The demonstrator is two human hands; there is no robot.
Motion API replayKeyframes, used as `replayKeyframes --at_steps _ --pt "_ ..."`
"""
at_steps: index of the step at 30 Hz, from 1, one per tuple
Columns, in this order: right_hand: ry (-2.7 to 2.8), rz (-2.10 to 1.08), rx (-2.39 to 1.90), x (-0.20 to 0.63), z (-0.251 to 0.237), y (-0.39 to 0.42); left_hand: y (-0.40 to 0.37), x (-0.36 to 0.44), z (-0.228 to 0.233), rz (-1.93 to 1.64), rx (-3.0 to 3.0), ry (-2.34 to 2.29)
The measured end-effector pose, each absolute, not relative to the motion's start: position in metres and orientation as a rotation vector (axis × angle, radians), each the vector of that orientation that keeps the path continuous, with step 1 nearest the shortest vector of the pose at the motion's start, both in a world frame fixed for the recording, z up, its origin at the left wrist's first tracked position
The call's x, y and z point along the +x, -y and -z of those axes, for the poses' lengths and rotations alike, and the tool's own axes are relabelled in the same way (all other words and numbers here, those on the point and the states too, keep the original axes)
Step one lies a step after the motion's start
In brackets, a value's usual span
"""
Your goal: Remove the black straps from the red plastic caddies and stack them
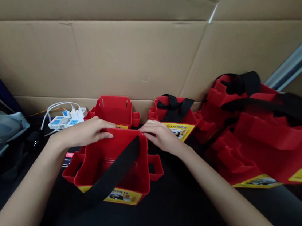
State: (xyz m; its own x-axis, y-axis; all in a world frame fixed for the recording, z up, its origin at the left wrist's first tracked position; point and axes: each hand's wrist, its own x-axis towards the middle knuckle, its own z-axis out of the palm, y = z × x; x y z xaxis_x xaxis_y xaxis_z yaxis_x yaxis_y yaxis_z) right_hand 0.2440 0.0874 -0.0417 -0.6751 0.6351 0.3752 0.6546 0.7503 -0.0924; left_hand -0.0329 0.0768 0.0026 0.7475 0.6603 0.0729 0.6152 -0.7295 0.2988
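Cardboard backdrop, red caddy [114, 167] between 2 hands

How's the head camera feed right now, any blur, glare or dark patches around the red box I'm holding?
Head view: the red box and both hands, left hand and right hand, read fairly sharp; the black tabletop is dim with little detail; no strong glare, only soft light on the cardboard wall; edges look stretched, and the red boxes at right are slightly soft.
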Motion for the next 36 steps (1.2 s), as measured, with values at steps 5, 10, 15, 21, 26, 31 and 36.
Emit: replayKeyframes --at_steps 5,10,15,21,26,31,36 --pt "2.376 0.251 -1.548 0.315 0.059 -0.071 -0.079 -0.033 -0.003 -0.282 2.705 -0.974" --pt "2.441 0.151 -1.446 0.306 0.044 -0.044 -0.079 -0.032 -0.003 -0.313 2.696 -0.940" --pt "2.546 -0.079 -0.949 0.239 0.040 -0.062 -0.075 -0.031 -0.005 -0.253 2.678 -0.972" --pt "2.391 0.195 -1.308 0.275 0.048 -0.065 -0.078 -0.034 0.000 -0.293 2.706 -1.071" --pt "2.097 0.619 -1.981 0.334 0.089 -0.018 -0.067 -0.033 -0.003 -0.273 2.803 -1.225" --pt "2.126 0.323 -2.046 0.340 0.146 0.010 -0.004 -0.012 0.014 -0.440 2.989 -1.335" --pt "2.285 0.082 -1.799 0.316 0.154 0.006 0.038 -0.009 0.046 0.107 2.878 -1.115"
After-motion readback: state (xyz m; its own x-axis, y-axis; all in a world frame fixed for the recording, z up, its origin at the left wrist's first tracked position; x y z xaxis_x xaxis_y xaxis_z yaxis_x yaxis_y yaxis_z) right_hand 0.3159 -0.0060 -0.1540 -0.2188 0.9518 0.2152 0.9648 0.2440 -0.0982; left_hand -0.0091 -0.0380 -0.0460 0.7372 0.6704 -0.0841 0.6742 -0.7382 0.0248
